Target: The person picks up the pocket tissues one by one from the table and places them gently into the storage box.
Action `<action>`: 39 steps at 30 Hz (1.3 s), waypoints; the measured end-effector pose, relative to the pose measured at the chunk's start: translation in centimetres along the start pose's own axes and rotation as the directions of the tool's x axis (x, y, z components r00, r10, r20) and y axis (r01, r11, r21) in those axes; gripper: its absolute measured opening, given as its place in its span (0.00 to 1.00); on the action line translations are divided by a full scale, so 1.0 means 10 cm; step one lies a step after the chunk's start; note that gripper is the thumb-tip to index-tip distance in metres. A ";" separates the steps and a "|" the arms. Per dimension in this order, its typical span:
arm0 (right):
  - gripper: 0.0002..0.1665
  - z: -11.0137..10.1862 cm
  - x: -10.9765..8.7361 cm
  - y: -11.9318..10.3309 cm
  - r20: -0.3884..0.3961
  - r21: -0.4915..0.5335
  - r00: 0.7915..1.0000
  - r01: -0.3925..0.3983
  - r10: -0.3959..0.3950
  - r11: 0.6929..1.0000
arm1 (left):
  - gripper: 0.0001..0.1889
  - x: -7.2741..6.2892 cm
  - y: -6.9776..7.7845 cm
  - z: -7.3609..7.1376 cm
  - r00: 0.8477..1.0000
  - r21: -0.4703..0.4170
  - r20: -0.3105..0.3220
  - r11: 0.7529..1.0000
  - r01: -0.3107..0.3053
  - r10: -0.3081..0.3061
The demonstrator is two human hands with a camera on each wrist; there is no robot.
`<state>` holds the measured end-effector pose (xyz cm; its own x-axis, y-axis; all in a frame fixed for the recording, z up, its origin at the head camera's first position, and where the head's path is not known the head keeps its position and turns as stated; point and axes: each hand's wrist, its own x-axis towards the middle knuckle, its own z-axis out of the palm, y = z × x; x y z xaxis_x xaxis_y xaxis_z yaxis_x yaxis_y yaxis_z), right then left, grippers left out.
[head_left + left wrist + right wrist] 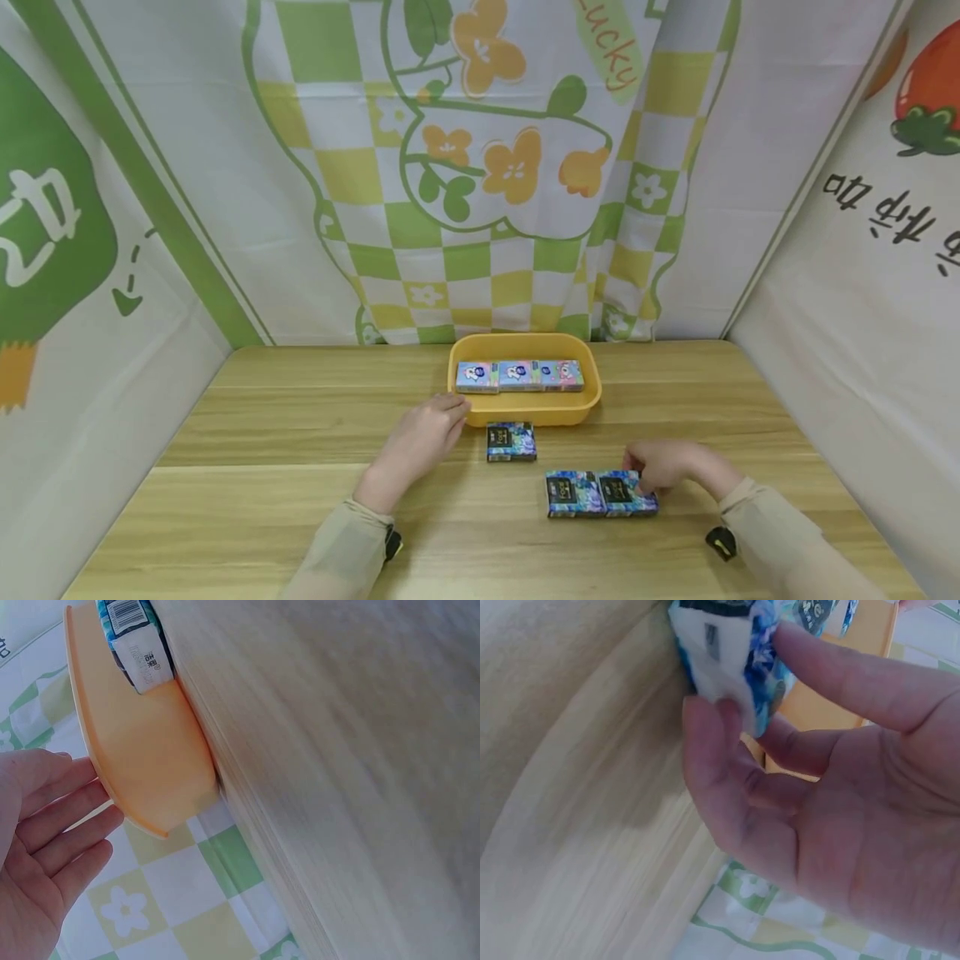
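My left hand (426, 437) touches the left front corner of a yellow plastic basket (525, 414), its fingers fairly straight along the outer wall in the left wrist view. My right hand (670, 465) grips the right end of a dark blue tissue pack (618, 493), thumb on top and fingers curled at its end in the right wrist view. Against that pack's left side lies a matching tissue pack (573, 493). Another dark blue tissue pack (512, 442) lies just in front of the basket, between the hands.
Inside the basket, three pink-and-blue tissue packs (519, 375) stand in a row along the back. The wooden table (300, 400) ends at a patterned curtain (480, 275) behind, with printed cloth walls on both sides.
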<state>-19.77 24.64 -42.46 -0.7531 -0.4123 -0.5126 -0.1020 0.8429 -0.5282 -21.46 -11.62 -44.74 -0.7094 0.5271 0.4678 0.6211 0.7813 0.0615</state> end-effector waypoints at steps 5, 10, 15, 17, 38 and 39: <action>0.15 -0.01 0.01 0.02 0.007 -0.022 1.000 0.020 -0.020 1.000 | 0.14 0.01 -0.01 0.00 1.000 -0.002 -0.001 1.000 -0.003 0.003; 0.14 -0.02 0.01 0.02 0.015 -0.044 0.999 0.029 -0.029 0.999 | 0.13 0.00 -0.01 -0.01 1.000 0.009 0.000 1.000 -0.011 0.011; 0.11 -0.02 0.00 0.04 0.027 -0.027 0.999 0.048 -0.047 0.998 | 0.14 0.01 -0.01 0.00 1.000 0.003 -0.003 1.000 -0.011 0.011; 0.12 -0.03 -0.01 0.06 0.023 -0.021 0.998 0.057 -0.057 0.998 | 0.14 0.01 -0.01 0.01 1.000 -0.001 -0.006 1.000 -0.013 0.013; 0.17 -0.21 0.00 0.15 -0.057 0.169 0.992 0.125 -0.117 0.978 | 0.13 0.00 -0.01 0.00 1.000 0.000 -0.015 1.000 -0.013 0.013; 0.17 -0.22 0.00 0.16 -0.058 0.174 0.991 0.129 -0.121 0.976 | 0.13 0.00 -0.01 0.00 1.000 -0.001 -0.015 1.000 -0.013 0.013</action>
<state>-21.36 26.76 -41.85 -0.7718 -0.4902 -0.4051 -0.0835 0.7096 -0.6997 -21.57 -11.71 -44.78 -0.6964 0.5316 0.4821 0.6304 0.7742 0.0567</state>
